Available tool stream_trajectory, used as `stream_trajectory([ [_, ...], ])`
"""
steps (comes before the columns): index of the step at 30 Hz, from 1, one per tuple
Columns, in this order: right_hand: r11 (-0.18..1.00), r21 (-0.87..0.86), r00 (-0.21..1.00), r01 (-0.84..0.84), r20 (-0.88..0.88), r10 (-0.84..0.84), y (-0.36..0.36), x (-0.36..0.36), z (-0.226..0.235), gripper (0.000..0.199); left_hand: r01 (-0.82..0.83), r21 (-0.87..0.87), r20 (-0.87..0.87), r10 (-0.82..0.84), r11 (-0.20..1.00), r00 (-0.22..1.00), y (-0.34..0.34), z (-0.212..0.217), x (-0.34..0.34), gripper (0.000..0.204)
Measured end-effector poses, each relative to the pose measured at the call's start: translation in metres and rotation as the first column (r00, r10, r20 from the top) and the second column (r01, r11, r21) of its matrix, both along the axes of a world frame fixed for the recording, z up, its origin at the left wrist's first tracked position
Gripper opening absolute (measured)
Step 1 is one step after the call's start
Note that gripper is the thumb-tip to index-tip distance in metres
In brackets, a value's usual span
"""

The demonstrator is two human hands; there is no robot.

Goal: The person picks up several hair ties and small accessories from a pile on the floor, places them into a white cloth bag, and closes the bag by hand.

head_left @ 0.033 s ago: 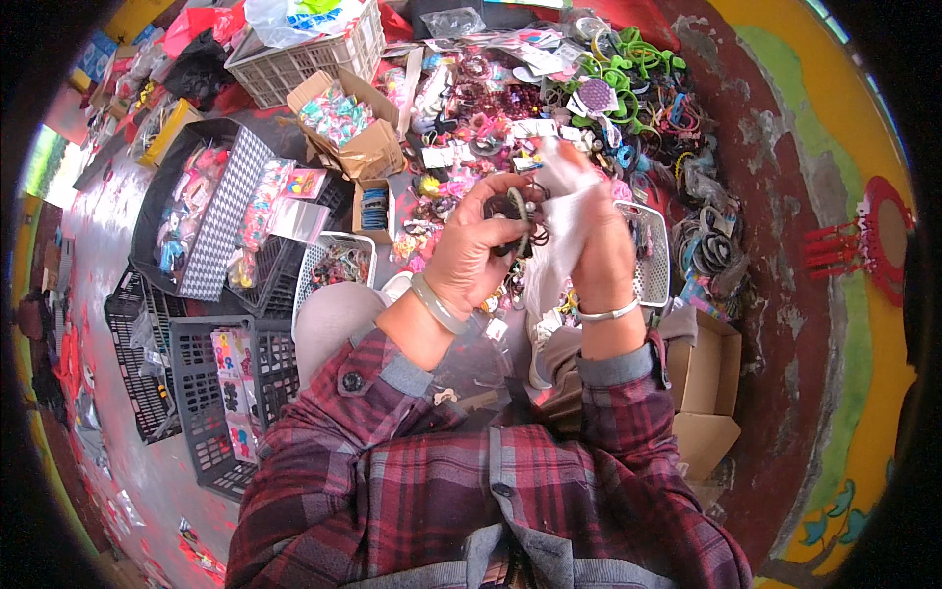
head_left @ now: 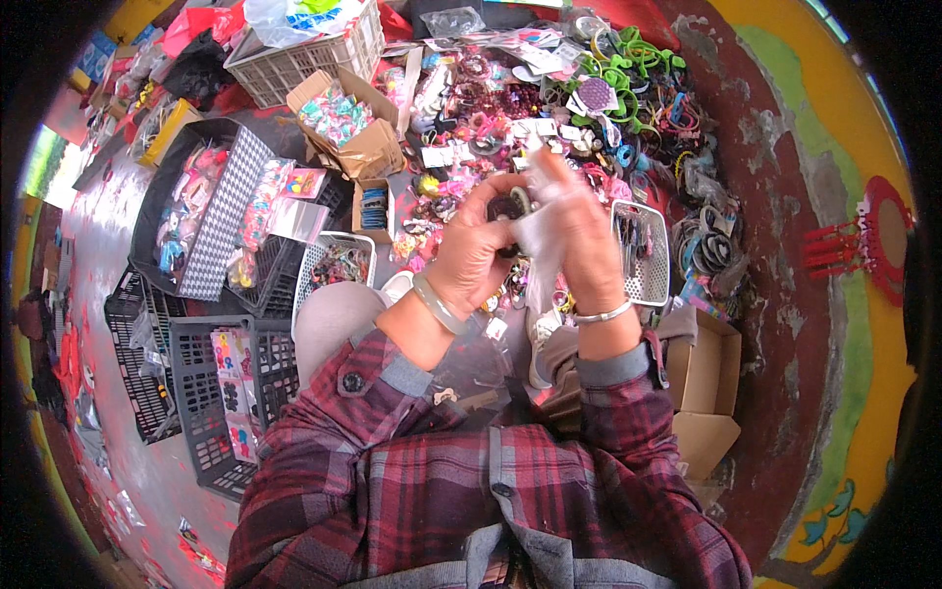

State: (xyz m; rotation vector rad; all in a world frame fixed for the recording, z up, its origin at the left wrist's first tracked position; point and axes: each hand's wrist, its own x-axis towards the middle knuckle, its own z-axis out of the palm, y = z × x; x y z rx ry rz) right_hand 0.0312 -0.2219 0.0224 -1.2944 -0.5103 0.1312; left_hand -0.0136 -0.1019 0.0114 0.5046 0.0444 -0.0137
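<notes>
My left hand (head_left: 469,245) is closed round a small bunch of dark hair ties (head_left: 505,208), with a pale ring-shaped band at its edge. Close beside it on the right, my right hand (head_left: 586,240) is smeared by motion and grips a thin white cloth (head_left: 542,236). The cloth reaches up to the hair ties, and its lower end hangs down between my wrists. It hides part of the hair ties and some of my right fingers. Beyond both hands spreads a pile of colourful hair accessories (head_left: 481,147).
A white basket (head_left: 659,285) stands right of my right hand, another white basket (head_left: 306,265) to the left. Open cardboard boxes stand at far left (head_left: 368,157) and near right (head_left: 708,378). Black crates (head_left: 196,402) sit at left. Green headbands (head_left: 643,59) lie at the back.
My right hand has shifted a little to the left with the white cloth, which now covers more of the hair ties. My left hand stays in nearly the same place.
</notes>
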Motion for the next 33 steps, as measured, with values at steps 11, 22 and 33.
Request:
stream_trajectory([
  [11, 0.991, 0.035, 0.922, 0.132, -0.373, -0.109, 0.01, -0.006, -0.015, 0.033, -0.045, 0.464, 0.065, 0.017, 0.885, 0.998, -0.009, -0.016, 0.0, 0.042],
  [22, 0.964, 0.236, 0.929, 0.126, -0.37, -0.031, -0.005, 0.008, 0.0, 0.045, -0.063, 0.011, -0.268, 0.064, 0.998, 0.961, 0.004, -0.015, 0.007, 0.023],
  [33, 0.835, -0.361, 0.894, 0.415, 0.331, -0.302, 0.024, 0.005, -0.038, 0.033, -0.021, -0.138, -0.066, 0.012, 0.99, 0.998, -0.006, -0.021, 0.001, 0.03],
])
